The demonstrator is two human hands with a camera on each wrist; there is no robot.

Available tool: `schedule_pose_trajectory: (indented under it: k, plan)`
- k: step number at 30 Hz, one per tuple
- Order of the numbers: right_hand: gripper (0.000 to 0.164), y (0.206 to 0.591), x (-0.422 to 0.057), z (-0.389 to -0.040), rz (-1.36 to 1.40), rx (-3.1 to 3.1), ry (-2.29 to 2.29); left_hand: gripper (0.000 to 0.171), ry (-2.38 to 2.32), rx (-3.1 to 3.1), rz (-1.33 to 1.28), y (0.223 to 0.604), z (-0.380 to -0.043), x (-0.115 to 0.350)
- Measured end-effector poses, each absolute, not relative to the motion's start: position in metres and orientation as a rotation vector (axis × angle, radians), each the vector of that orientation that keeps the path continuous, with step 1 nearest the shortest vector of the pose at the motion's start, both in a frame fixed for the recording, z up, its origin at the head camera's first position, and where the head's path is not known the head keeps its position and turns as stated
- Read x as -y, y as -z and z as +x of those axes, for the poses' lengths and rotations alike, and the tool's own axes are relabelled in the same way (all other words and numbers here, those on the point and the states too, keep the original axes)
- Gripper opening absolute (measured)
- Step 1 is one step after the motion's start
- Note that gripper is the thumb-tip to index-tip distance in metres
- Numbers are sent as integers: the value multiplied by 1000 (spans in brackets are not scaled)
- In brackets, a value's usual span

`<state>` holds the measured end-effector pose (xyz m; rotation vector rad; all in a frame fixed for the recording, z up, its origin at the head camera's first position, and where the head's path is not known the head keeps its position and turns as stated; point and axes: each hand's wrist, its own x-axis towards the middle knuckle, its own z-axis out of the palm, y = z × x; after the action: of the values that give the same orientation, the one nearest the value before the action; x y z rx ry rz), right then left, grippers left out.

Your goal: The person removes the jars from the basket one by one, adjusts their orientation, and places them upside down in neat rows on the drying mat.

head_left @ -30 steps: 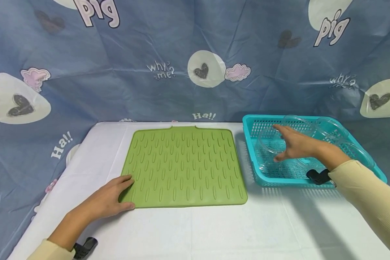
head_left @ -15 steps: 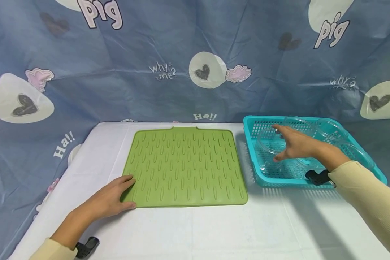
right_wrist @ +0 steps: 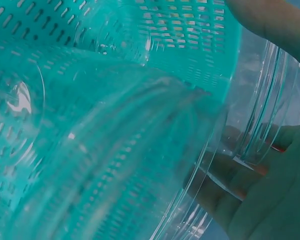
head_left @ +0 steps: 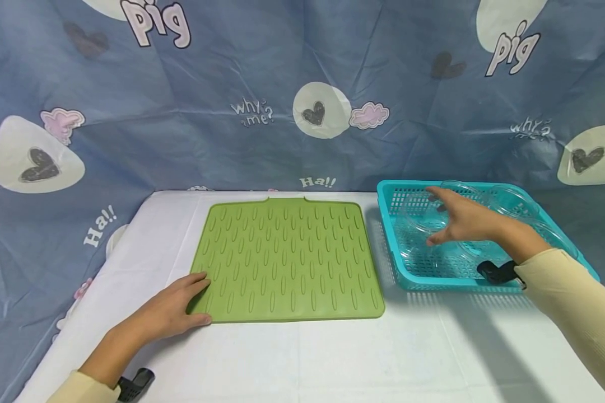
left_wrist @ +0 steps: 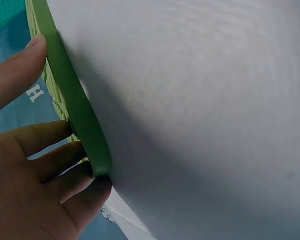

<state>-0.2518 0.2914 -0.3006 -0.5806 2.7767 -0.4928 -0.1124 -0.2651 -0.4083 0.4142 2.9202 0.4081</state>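
My left hand (head_left: 168,310) rests at the near left corner of a green ridged mat (head_left: 287,260) lying on the white cloth. In the left wrist view, the extended fingers (left_wrist: 50,135) touch the mat's green edge (left_wrist: 77,95), and the thumb lies against it farther along. Inside the turquoise basket (head_left: 413,281), my right hand (head_left: 466,218) holds a clear round container (head_left: 417,215), thumb on the near side and fingers on the far side. Its clear rim (right_wrist: 262,107) shows between thumb and fingers in the right wrist view. Glare and see-through walls obscure its exact shape.
Several more clear containers stand in the basket, one with its round rim (head_left: 511,198) toward the back. The basket is right of the mat, by the blue printed backdrop (head_left: 191,151). White cloth (head_left: 302,358) covers the table.
My right hand has shifted slightly up and to the right, and the clear container seems to have moved with it. My left hand stays at the mat's corner.
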Motion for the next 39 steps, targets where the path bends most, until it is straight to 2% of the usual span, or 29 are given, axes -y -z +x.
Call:
schedule_pose_trajectory:
  k: [21,39]
  plan:
    - [113,269,-296,-251,-520,-2807,664,81,-422,-2924,394,407,-112,263]
    - [120,233,-291,-264,-503,-2902,614,82,-371,-2903,400,405,-113,263]
